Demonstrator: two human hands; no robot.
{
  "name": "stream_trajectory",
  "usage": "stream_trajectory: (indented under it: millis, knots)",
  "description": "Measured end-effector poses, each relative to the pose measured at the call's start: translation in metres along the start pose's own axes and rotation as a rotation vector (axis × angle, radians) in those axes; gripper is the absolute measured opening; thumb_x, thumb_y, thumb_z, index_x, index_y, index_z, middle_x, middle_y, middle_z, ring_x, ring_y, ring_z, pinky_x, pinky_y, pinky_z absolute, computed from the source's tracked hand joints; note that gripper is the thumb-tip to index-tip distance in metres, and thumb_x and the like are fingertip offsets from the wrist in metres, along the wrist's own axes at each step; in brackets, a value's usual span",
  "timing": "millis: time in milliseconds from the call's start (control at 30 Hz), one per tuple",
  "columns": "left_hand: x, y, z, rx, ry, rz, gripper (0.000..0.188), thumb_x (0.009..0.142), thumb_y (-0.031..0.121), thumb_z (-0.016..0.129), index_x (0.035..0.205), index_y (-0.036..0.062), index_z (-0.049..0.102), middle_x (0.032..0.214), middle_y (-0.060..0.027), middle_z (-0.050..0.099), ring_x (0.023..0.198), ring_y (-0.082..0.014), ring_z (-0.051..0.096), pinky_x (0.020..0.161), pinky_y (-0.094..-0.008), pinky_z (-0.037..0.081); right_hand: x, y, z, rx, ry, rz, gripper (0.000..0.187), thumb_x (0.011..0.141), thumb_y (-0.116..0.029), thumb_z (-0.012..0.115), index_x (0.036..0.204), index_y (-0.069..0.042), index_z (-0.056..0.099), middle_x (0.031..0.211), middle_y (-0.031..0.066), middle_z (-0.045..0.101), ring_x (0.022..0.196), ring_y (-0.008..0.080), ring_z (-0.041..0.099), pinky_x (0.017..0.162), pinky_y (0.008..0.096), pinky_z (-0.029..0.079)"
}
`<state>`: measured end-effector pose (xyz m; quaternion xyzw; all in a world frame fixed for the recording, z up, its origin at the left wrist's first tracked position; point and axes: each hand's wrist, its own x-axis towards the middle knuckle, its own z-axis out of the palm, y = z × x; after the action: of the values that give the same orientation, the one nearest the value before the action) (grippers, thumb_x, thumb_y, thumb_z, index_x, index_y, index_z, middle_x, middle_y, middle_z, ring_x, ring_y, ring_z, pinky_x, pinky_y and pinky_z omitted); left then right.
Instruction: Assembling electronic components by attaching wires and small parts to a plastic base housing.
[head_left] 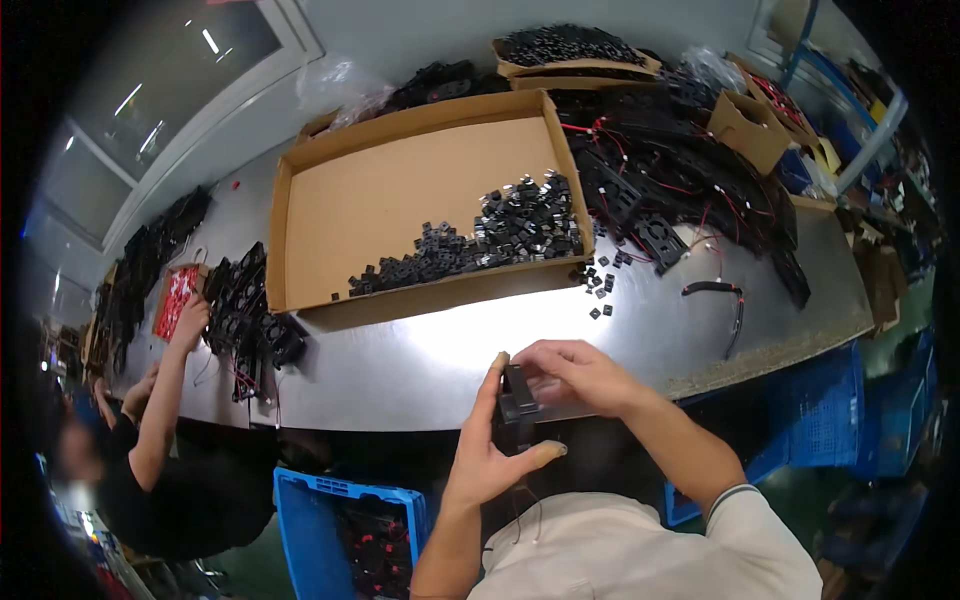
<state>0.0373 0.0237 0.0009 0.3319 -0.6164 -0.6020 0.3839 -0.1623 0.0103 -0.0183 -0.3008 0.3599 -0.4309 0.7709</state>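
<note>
My left hand [482, 462] grips a black plastic housing [516, 408] just in front of the table's near edge, thumb on the near side and fingers along the far left side. Thin wires [530, 505] hang below it. My right hand [582, 374] is at the housing's upper right side, its fingers bent and drawn together; whether they pinch a small part or only press on the housing cannot be made out. The tips of some left fingers look covered in a yellowish wrap.
A shallow cardboard box [400, 150] holds piles of small black parts [530, 225]; a few lie outside it. Wired black housings [665, 240] heap up right, near a black-handled tool [715, 288]. A blue crate [300, 520] stands below. At left a co-worker's hand [190, 322] reaches into a small red-filled box [165, 315].
</note>
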Motion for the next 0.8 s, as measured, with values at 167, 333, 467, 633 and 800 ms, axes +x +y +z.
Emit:
stream_trajectory:
  millis: [167,333,467,633,800]
  knots:
    - [-0.023,-0.027,-0.011,-0.242,0.028,-0.111,0.106,0.072,0.034,0.086,0.157,0.0070,0.027,0.111,-0.0102,0.059,0.094,-0.0161,0.057,0.084,-0.0308,0.049,0.073,-0.087,-0.013,-1.122,0.307,-0.674,0.021,0.094,-0.013,0.066,0.110,0.001,0.068,0.098,0.0073,0.070,0.086,0.0136,0.066,0.077,0.0278,0.052]
    - [-0.039,-0.048,-0.006,-0.661,0.044,-0.114,0.099,0.079,0.034,0.082,0.155,0.0025,0.027,0.118,-0.0108,0.057,0.096,-0.0176,0.058,0.088,-0.0336,0.050,0.137,-0.125,-0.037,-1.648,0.514,-0.643,0.028,0.088,-0.023,0.071,0.108,-0.002,0.070,0.101,0.0191,0.070,0.095,0.0339,0.066,0.082,0.0396,0.052]
    - [-0.039,-0.053,-0.006,-0.677,0.037,-0.117,0.088,0.086,0.013,0.071,0.158,0.0030,0.022,0.123,-0.0116,0.053,0.100,-0.0186,0.058,0.090,-0.0337,0.049,0.143,-0.132,-0.052,-1.694,0.592,-0.485,0.027,0.087,-0.021,0.069,0.104,-0.001,0.069,0.102,0.0203,0.070,0.096,0.0370,0.067,0.083,0.0426,0.053]
    - [-0.024,-0.051,0.003,-1.220,-0.031,-0.092,0.088,0.081,0.033,0.081,0.149,-0.0004,0.036,0.124,-0.0136,0.055,0.101,-0.0218,0.061,0.093,-0.0370,0.051,0.121,-0.120,-0.057,-1.398,0.668,-0.766,0.026,0.086,-0.010,0.063,0.110,0.000,0.068,0.093,0.0161,0.070,0.081,0.0273,0.071,0.076,0.0361,0.055]
    - [-0.014,-0.050,0.011,-1.026,0.178,0.013,0.086,0.077,0.053,0.079,0.137,0.0009,0.045,0.121,-0.0142,0.057,0.108,-0.0262,0.059,0.096,-0.0341,0.050,0.051,-0.046,-0.011,-0.352,0.151,-0.464,0.034,0.091,-0.003,0.064,0.125,0.004,0.062,0.115,0.0140,0.065,0.100,0.0198,0.068,0.092,0.0324,0.056]
